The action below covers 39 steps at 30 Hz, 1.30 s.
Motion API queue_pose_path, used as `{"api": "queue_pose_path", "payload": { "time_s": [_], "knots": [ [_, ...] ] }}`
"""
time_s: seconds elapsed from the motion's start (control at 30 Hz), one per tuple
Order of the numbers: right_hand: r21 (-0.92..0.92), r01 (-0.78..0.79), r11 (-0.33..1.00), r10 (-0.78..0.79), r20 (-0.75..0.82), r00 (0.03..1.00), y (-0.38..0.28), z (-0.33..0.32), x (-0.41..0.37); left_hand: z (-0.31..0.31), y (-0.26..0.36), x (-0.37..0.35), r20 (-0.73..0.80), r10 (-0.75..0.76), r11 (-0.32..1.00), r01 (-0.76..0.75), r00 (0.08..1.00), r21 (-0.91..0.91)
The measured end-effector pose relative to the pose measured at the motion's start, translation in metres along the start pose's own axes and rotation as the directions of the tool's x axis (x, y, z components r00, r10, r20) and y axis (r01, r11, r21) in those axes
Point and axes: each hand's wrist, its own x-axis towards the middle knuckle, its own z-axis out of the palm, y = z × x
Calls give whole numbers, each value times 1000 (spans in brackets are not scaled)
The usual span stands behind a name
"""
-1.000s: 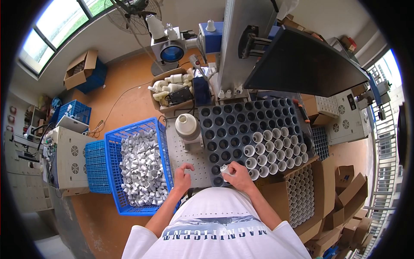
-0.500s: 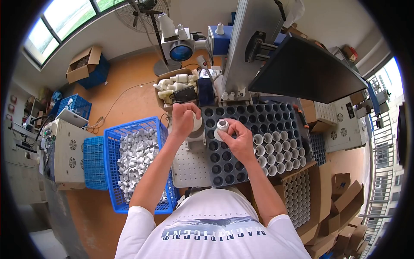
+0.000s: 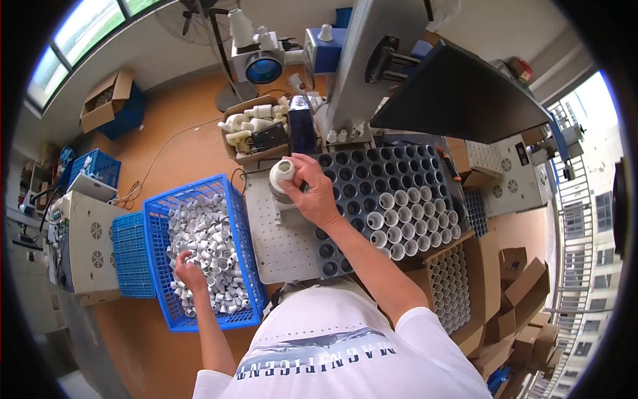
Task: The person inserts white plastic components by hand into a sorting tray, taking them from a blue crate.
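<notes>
W/ 12 o'clock taken as straight ahead of the wearer, a monitor (image 3: 458, 93) is mounted at 1, its lower edge hung beyond the black tray (image 3: 336, 258), also at 1. Approx. under half the tray is judged filled: white cups (image 3: 404, 214) are set in its right-hand near part; dark holes are left along the far rows & down the left side. The blue crate (image 3: 219, 322) at 10 is still well stocked w/ small white pieces (image 3: 206, 246), so much is judged left.

Edges: the metal plate (image 3: 286, 253) at 12 is bounded by crate on its left & tray on its right; room for hand movement is given over its bare near part. Raised crate walls must be passed over.

A white piece (image 3: 284, 171) is gripped by the right hand (image 3: 312, 189) above the plate's far end, beside the tray's left edge. The left hand (image 3: 191, 274) is held at the crate's pile, fingers bent; whether anything is in that grip can't be told.
</notes>
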Motion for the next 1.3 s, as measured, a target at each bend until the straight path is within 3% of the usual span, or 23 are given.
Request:
{"api": "queue_pose_path", "payload": {
  "time_s": [0.13, 0.23, 0.27, 0.37, 0.47, 0.5, 0.6, 0.7, 0.73, 0.8, 0.83, 0.93, 0.97, 1.07, 1.3],
  "knots": [
    [-73, -19, 997, 14, -69, 997, 2, -19, -24, 43, -25, -78, 295, 61, 998, -50, 953, -44],
    [-258, -94, 962, 83, -51, 995, 29, -55, -63, 56, 16, -108, 364, 81, 994, -48, 928, -100],
    [-385, -117, 915, 113, -33, 993, 41, -77, -78, 61, 22, -112, 392, 95, 994, -65, 915, -90],
    [-677, -281, 680, 404, 27, 914, 72, -134, -123, 70, 34, -118, 464, 132, 991, -120, 876, -55],
    [-793, -229, 565, 563, 168, 809, 71, -161, -138, 80, 47, -115, 554, 149, 988, -148, 819, -48],
    [-813, -149, 563, 485, 179, 856, 79, -163, -147, 84, 51, -112, 586, 152, 987, -153, 796, -49],
    [-803, -122, 583, 399, 153, 904, 96, -166, -158, 95, 76, -116, 585, 202, 976, -208, 786, -58],
    [-751, -277, 600, 495, 77, 865, 75, -180, -140, 107, 93, -121, 648, 200, 979, -171, 735, -109],
    [-663, -422, 618, 561, -4, 828, 63, -187, -132, 110, 99, -124, 652, 201, 979, -167, 731, -115],
    [-431, -672, 603, 694, -133, 708, 44, -204, -122, 114, 107, -133, 660, 203, 979, -158, 723, -128],
    [-267, -670, 693, 649, -176, 740, 50, -209, -128, 116, 109, -136, 683, 195, 981, -144, 704, -132],
    [177, -744, 644, 765, -166, 622, 45, -218, -141, 120, 115, -143, 737, 197, 980, -127, 646, -151],
    [238, -766, 597, 801, -122, 586, 41, -214, -144, 120, 117, -145, 747, 212, 977, -140, 630, -159],
    [392, -776, 495, 840, 14, 542, 30, -184, -154, 121, 113, -149, 758, 251, 968, -175, 603, -181],
    [333, -779, 532, 769, 195, 609, 27, -122, -177, 124, 116, -149, 790, 251, 968, -153, 560, -199]
  ]
}}
